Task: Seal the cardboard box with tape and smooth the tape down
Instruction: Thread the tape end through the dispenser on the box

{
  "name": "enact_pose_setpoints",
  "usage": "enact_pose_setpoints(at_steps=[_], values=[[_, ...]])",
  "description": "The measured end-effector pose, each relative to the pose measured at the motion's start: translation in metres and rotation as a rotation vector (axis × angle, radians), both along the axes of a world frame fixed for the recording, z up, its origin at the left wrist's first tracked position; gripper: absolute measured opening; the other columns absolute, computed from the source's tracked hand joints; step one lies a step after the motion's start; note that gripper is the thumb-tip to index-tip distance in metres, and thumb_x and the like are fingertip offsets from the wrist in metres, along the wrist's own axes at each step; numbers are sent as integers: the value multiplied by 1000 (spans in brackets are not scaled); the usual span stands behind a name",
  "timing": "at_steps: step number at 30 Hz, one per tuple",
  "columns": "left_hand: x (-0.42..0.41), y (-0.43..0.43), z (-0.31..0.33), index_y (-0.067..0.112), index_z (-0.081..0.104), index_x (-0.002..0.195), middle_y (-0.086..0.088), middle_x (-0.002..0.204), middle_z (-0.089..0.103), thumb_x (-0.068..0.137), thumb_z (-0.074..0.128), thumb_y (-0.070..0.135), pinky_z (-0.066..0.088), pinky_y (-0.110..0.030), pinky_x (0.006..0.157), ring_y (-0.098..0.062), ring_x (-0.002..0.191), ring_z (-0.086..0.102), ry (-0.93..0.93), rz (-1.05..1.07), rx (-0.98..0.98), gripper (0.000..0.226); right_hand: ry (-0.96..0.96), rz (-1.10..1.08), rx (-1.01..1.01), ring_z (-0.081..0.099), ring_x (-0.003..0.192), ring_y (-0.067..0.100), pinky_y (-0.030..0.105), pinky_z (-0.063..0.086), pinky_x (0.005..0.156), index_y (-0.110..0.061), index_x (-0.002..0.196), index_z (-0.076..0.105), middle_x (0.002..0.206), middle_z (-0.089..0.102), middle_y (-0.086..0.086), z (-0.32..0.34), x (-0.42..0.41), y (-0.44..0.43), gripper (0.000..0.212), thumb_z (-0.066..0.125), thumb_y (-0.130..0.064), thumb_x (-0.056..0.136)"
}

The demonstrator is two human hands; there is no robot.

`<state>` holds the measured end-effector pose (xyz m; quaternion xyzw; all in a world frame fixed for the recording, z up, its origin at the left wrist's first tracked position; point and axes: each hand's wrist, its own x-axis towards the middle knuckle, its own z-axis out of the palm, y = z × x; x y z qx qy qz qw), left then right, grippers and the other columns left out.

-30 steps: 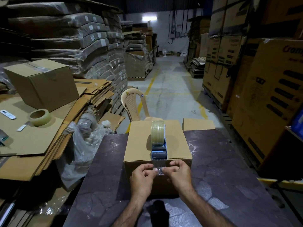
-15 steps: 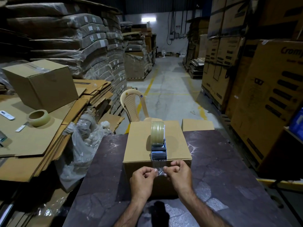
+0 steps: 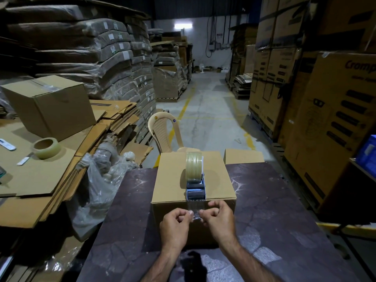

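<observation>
Nearest the camera, both forearms reach in over the dark surface point(image 3: 284, 231). The left hand point(image 3: 175, 222) and right hand point(image 3: 218, 217) are each curled narrow, pinching the two sides of the free end of clear tape point(image 3: 195, 208) w/ thumb and forefinger, just below the box's near top edge. The tape end hangs over the front face of the cardboard box point(image 3: 173, 186); it looks not yet pressed flat there, though the film is see-through and the light is poor, so I can't be sure how much has stuck. Just behind the hands, the tape dispenser point(image 3: 195, 190) sits on the box top at the near edge, roll upright, approx on the centre line where the flaps should meet. Flaps are shut; no strip shows along the top seam beyond the dispenser. So, as a judgement: early stage, anchoring the start of the strip. Left to do: stick the end down, run the dispenser front to back, cut, smooth along the seam. Farther off left, a spare tape roll point(image 3: 46, 147) lies on flattened cardboard, beside another box point(image 3: 50, 104).
</observation>
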<state>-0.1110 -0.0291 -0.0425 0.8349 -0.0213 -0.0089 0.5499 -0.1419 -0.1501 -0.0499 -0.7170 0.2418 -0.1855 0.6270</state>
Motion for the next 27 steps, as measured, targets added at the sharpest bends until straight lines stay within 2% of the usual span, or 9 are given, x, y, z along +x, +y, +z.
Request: enact_pose_setpoints(at_steps=[6, 11, 13, 22, 25, 27], values=[[0, 0, -1, 18, 69, 63, 9, 54, 66, 84, 72, 25, 38, -10, 48, 4, 50, 55, -2, 9, 20, 22, 2, 7, -17, 66, 56, 16, 41, 58, 66, -16, 90, 53, 58, 67, 4, 2, -2, 1, 25, 71, -2, 80], [-1, 1, 0, 18, 69, 65, 9, 54, 66, 85, 71, 26, 38, -9, 46, 3, 49, 54, 1, 0, 31, 21, 3, 20, -21, 65, 55, 13, 32, 56, 60, -15, 92, 53, 58, 66, 3, 4, -5, 0, 21, 66, -1, 83], [-1, 0, 1, 19, 69, 66, 8, 55, 67, 85, 71, 27, 41, -14, 50, 1, 52, 56, 6, 0, 36, 21, 1, 23, -11, 64, 55, 13, 30, 55, 58, -13, 92, 53, 58, 65, 2, 4, -5, 0, 19, 65, -1, 84], [-3, 1, 5, 19, 69, 66, 5, 57, 67, 86, 70, 27, 39, -8, 49, -4, 56, 57, 17, -4, 34, 22, 2, 23, 6, 65, 58, 13, 32, 57, 62, -18, 94, 52, 63, 69, 6, 7, -7, 1, 20, 61, -1, 87], [-4, 1, 6, 18, 68, 63, 6, 54, 65, 86, 70, 26, 37, -8, 47, -1, 51, 53, 7, 12, 37, 24, 2, 10, -23, 65, 57, 14, 43, 58, 66, -19, 90, 54, 60, 68, 4, 5, -7, 2, 18, 60, -3, 86], [-4, 0, 6, 18, 67, 62, 8, 51, 63, 85, 71, 25, 36, -9, 46, 1, 48, 51, 1, 19, 35, 24, 0, 1, -29, 64, 55, 14, 45, 57, 66, -19, 89, 54, 59, 68, 4, 4, -7, 2, 16, 64, -7, 84]])
